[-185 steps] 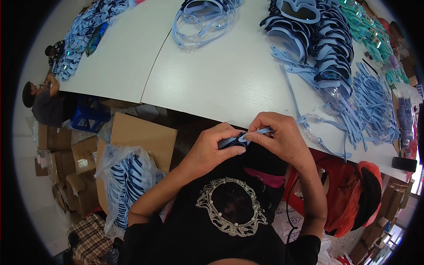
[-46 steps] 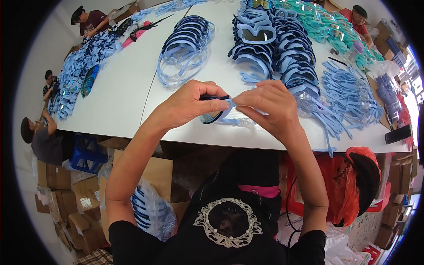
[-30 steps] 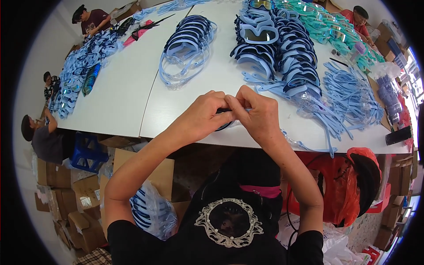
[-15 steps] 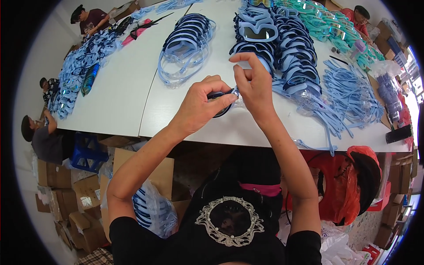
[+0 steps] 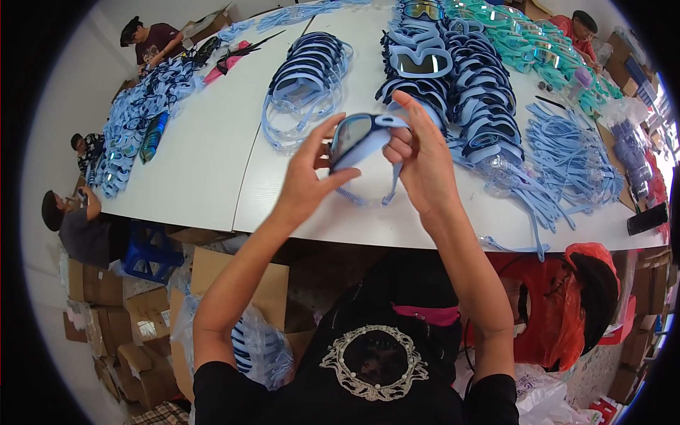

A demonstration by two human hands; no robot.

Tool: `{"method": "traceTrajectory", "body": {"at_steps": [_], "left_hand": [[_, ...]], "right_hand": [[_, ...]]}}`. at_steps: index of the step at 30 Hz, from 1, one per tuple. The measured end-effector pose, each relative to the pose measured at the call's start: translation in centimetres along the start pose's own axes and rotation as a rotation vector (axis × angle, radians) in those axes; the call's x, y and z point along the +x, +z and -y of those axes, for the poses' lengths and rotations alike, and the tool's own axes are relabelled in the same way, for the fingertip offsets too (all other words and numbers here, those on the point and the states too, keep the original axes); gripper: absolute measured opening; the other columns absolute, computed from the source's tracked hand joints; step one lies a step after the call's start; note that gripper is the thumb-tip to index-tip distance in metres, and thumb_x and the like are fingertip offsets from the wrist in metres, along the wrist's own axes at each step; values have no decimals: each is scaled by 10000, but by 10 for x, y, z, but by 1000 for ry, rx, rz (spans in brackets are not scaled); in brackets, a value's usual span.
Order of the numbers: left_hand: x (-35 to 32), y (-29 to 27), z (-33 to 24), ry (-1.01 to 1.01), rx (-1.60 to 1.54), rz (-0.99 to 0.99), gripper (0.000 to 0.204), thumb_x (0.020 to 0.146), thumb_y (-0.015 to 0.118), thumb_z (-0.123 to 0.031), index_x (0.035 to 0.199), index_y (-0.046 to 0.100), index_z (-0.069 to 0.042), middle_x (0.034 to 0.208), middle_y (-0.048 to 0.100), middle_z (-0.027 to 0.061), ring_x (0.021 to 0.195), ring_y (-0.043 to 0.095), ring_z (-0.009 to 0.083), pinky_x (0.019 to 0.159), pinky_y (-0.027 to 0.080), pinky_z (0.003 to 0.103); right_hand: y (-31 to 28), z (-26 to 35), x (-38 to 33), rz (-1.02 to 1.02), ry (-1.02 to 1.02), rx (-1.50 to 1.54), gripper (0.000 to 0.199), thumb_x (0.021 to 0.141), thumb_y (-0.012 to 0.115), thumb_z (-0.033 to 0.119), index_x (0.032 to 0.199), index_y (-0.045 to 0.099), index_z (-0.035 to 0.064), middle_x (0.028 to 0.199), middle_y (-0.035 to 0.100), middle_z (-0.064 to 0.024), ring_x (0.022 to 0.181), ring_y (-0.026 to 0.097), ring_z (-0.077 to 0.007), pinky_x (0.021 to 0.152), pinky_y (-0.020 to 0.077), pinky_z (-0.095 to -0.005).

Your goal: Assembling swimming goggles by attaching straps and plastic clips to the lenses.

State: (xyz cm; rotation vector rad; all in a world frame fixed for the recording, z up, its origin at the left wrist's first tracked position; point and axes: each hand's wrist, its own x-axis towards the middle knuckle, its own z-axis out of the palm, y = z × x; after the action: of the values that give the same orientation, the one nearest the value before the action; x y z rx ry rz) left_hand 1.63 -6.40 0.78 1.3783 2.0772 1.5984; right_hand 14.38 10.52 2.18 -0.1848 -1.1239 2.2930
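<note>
A pair of swim goggles (image 5: 360, 145), dark-rimmed with a light blue skirt, is held tilted above the near part of the table. My left hand (image 5: 306, 170) grips one end between thumb and fingers. At the other end, by the light blue strap tab, my right hand (image 5: 425, 152) has its lower fingers curled against the goggles and its index finger stretched upward. A light blue strap (image 5: 368, 202) hangs in a loop below. Just beyond lies a row of nested blue goggles (image 5: 301, 78), with clear pieces and straps trailing from it.
Stacked blue goggles (image 5: 485, 106) stand in columns ahead right, with green goggles (image 5: 531, 42) behind. Loose straps (image 5: 574, 159) and a black cylinder (image 5: 647, 219) lie to the right. Co-workers sit around the white table (image 5: 198, 170). A blue stool (image 5: 150, 251) and cartons stand below left.
The goggles have turned, and their lens and strap now show. My left hand has opened wider around them, and my right fingers have come onto the strap end. The whole view has shifted slightly.
</note>
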Motion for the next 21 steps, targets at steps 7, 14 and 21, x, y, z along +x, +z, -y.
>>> {"method": "traceTrajectory", "body": {"at_steps": [7, 14, 21], "left_hand": [[89, -117, 43, -61, 10, 116, 479, 983, 740, -131, 1454, 657, -113, 1030, 696, -4, 891, 601, 67, 810, 491, 206], [129, -104, 112, 391, 694, -128, 409, 947, 692, -79, 1353, 709, -123, 1310, 684, 101, 1177, 617, 294, 1063, 468, 405], [174, 41, 13, 677, 430, 6, 300, 953, 663, -21, 1228, 753, -98, 1245, 719, 105, 1191, 637, 315, 1050, 496, 367]], "right_hand": [[-42, 7, -37, -21, -460, -1063, 374, 1025, 643, 94, 1396, 616, 59, 1092, 743, -122, 1062, 716, -220, 925, 545, -339], [-77, 9, -69, -13, -212, -952, 197, 1023, 633, 45, 1190, 733, 14, 935, 747, -75, 855, 709, -131, 781, 536, -256], [-114, 38, -90, -260, -324, -859, 190, 1062, 580, 29, 1177, 729, 1, 843, 677, -20, 757, 605, -63, 686, 478, -214]]}}
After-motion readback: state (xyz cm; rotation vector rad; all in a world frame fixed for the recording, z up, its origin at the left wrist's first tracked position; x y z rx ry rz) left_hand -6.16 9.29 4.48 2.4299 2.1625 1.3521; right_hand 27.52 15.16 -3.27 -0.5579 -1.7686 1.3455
